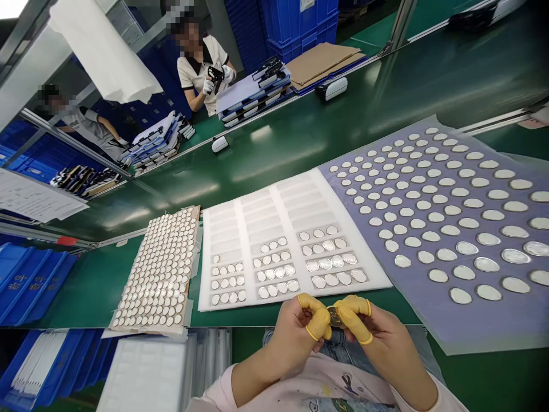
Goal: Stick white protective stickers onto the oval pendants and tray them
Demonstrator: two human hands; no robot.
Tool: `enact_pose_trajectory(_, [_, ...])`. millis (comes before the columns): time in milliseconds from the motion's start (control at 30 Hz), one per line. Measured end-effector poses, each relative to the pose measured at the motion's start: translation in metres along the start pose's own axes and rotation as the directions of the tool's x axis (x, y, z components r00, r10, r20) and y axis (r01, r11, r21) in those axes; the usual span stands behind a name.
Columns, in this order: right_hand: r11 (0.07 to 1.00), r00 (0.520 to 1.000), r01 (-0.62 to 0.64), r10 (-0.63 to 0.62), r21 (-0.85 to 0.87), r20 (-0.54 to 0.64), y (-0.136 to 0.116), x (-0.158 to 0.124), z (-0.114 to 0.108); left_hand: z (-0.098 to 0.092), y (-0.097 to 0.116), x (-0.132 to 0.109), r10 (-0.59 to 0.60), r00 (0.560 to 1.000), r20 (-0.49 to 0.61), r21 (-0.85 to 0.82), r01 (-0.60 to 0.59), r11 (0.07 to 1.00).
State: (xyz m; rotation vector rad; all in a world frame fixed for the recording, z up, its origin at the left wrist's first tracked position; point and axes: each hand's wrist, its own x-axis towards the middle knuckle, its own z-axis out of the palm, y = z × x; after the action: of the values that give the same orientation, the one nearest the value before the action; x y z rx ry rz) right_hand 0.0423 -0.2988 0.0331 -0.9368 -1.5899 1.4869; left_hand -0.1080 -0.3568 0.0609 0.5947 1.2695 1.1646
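though round, disc [335, 316] tilted between hands [294, 340]

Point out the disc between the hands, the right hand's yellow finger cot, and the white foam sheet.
Disc [335, 316], head view, exposed face.
Right yellow finger cot [354, 312], head view, its middle.
White foam sheet [295, 200], head view, bare upper area.

Long green conveyor belt [326, 137] crosses the view diagonally, its glossy surface carrying pale streaks of overhead light. Aluminium rail [171, 169] runs along the far edge. Blue plastic crates [291, 26] stand stacked beyond that edge, upper centre; further blue crates [30, 283] sit low at left, below the near edge. White sheet [103, 51] hangs from a metal frame [26, 74], upper left. Bright patch [8, 7] in top left corner: lamp or window, cannot tell.
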Motion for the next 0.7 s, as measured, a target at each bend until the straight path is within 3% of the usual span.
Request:
enact_pose_trajectory(167, [0.984,0.986,-0.164,0.163,0.076,0.016,0.000,-0.005,-0.001,-0.002,0.005,0.001,-0.097,0.994,0.049,0.017,0.096,0.995])
enact_pose_trajectory(367, [0.946,0.961,-0.276,0.270,0.172,0.056,-0.004,-0.006,0.000,-0.008,0.006,0.004,-0.089,0.994,0.069,0.042,0.086,0.995])
enact_pose_trajectory(533, [0.946,0.958,-0.279,0.264,0.164,0.108,-0.002,-0.002,-0.003,-0.007,0.005,0.005,-0.055,0.995,0.082,0.059,0.050,0.997])
enact_pose_trajectory(700, [0.965,0.976,-0.217,0.218,0.147,0.008,-0.002,-0.001,-0.002,-0.005,-0.007,0.007,0.000,0.998,0.065,0.090,-0.006,0.996])
